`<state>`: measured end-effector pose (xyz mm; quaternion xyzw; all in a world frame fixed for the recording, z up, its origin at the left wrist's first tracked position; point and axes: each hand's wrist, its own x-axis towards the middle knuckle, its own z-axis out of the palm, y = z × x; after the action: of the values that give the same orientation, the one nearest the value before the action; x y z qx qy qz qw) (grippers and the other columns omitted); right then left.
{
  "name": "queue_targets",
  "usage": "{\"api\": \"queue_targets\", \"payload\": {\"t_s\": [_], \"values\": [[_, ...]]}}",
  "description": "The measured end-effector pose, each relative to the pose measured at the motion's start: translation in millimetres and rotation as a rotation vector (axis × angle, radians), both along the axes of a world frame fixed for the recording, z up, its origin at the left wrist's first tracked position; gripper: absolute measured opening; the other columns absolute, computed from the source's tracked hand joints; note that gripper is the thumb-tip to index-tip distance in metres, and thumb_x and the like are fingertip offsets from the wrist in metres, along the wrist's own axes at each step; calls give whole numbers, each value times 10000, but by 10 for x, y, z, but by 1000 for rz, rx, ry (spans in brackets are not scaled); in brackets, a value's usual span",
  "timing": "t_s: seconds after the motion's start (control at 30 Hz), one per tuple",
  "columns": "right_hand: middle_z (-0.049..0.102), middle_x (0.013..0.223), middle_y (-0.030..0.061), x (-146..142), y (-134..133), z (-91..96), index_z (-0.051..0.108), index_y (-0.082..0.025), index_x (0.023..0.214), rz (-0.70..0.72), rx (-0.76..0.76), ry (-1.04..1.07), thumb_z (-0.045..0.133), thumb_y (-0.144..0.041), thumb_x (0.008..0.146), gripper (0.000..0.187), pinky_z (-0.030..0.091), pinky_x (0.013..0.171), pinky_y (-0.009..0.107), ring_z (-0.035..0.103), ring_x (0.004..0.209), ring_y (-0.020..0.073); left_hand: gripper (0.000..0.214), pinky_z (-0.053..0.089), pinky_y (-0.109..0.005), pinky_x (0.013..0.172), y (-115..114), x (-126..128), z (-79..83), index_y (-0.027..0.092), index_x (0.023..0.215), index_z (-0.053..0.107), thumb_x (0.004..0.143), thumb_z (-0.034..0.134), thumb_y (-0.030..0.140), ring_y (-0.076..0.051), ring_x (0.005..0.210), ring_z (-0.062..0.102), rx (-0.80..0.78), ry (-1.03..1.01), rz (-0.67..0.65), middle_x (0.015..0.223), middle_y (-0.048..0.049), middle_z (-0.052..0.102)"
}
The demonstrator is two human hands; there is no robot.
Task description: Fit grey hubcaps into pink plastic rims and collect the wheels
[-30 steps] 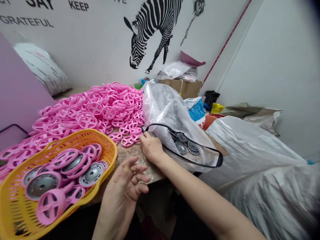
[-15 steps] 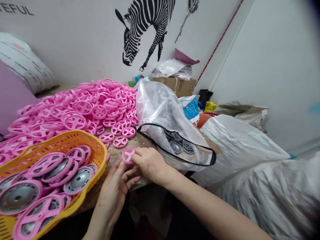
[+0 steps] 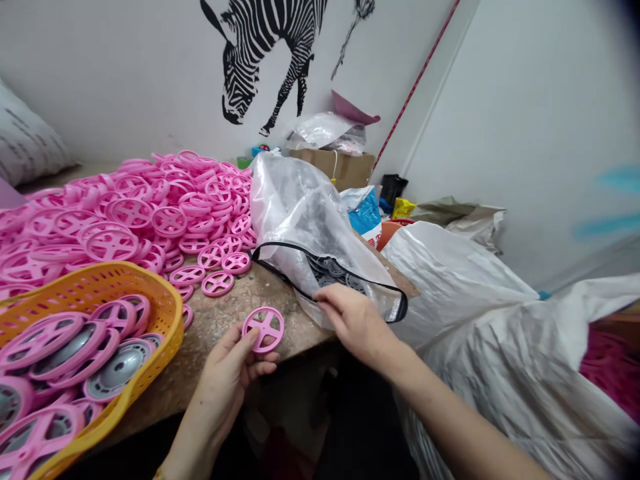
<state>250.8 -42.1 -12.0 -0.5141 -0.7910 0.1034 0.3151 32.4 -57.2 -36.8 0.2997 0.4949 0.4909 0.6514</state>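
Note:
My left hand (image 3: 235, 363) pinches a pink four-spoked wheel ring (image 3: 263, 329) by its lower left rim, above the front edge of the worktable. My right hand (image 3: 357, 327) is at the mouth of a clear plastic bag (image 3: 295, 200) with black edging. Its fingers are slightly parted and overlap the edging; nothing shows between them, and whether they touch it I cannot tell. Inside the bag lie several grey discs (image 3: 333, 268), partly covered by the hand. A yellow basket (image 3: 173, 327) on the left holds pink rings, several fitted with grey discs (image 3: 120, 367).
A large heap of pink rings (image 3: 170, 220) covers the back left of the worktable (image 3: 215, 333). Behind the bag stands a cardboard box (image 3: 345, 170). Large white sacks (image 3: 450, 267) crowd the right side, and a stuffed sack (image 3: 30, 140) lies at the far left.
My right hand has let go of the pink ring and moved right to the bag's mouth. My left hand keeps the ring, now in fuller view. The camera has turned slightly right.

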Motion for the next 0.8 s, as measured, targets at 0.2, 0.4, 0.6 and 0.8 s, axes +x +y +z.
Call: {"api": "queue_targets", "payload": {"t_s": [0.2, 0.4, 0.6, 0.8], "values": [[713, 1094, 106, 500, 288, -139, 672, -168, 1133, -371, -153, -374, 486, -157, 958, 256, 453, 884, 326, 634, 1039, 244, 250, 583, -241, 506, -34, 22, 13, 149, 920, 637, 727, 771, 234, -165, 596, 699, 16, 12, -8, 756, -26, 706], [667, 1210, 131, 697, 387, -184, 633, -200, 1218, -524, -196, -610, 541, -404, 962, 340, 464, 872, 375, 555, 1172, 293, 254, 563, -226, 470, -38, 54, 68, 148, 896, 645, 694, 779, 225, -160, 561, 683, 0, 23, 16, 712, -24, 692], [647, 1249, 135, 723, 395, -241, 608, -207, 1254, -478, -212, -643, 552, -548, 924, 478, 461, 842, 384, 550, 1173, 306, 269, 566, -231, 463, -60, 44, 50, 149, 864, 643, 667, 801, 243, -159, 558, 678, 17, 30, 15, 699, -6, 674], [721, 1086, 109, 759, 350, -309, 675, -193, 1134, -467, -73, -594, 478, -350, 984, 293, 411, 817, 337, 632, 1020, 258, 317, 576, -233, 483, -58, 35, 5, 138, 951, 673, 694, 799, 277, -161, 584, 686, 41, 46, -22, 760, -39, 705]]}}
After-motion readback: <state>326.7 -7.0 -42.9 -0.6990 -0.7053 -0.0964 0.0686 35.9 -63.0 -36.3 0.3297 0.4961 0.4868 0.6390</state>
